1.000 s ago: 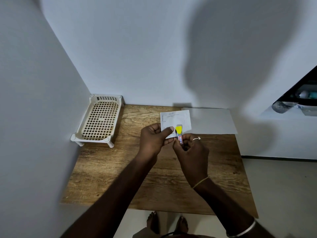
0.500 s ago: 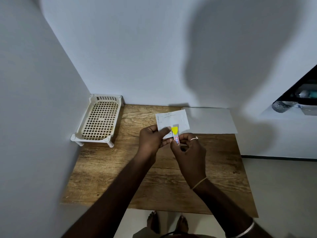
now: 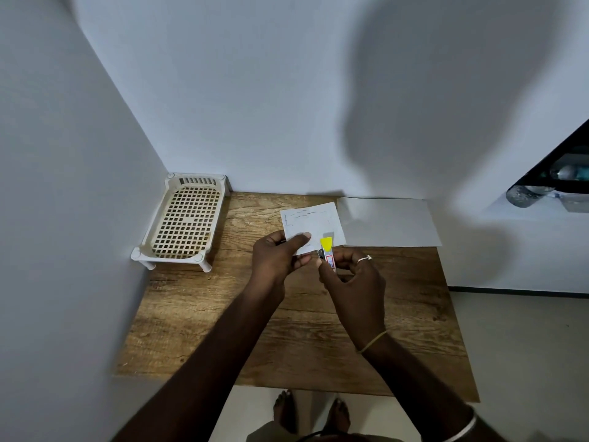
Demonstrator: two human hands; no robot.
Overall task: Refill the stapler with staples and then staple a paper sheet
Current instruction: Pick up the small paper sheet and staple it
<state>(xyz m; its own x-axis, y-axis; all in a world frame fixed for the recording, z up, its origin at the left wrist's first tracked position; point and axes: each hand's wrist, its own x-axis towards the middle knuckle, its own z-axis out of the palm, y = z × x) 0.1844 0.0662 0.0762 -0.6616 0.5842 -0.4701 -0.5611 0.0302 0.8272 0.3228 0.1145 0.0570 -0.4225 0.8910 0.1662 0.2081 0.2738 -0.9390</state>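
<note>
Above the wooden tabletop (image 3: 197, 317), the left hand (image 3: 276, 258) pinches one small paper sheet (image 3: 310, 226); the right hand (image 3: 352, 277) grips one yellow-tipped stapler (image 3: 327, 252) at its near edge. One larger sheet (image 3: 387, 222) and one tray (image 3: 185, 222) lie behind.

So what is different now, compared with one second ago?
Little: the folded paper, pinched by the left hand, tilted slightly, its far edge swinging left. The right hand kept the yellow-tipped stapler at its near edge. The rack and flat sheet stayed.
</note>
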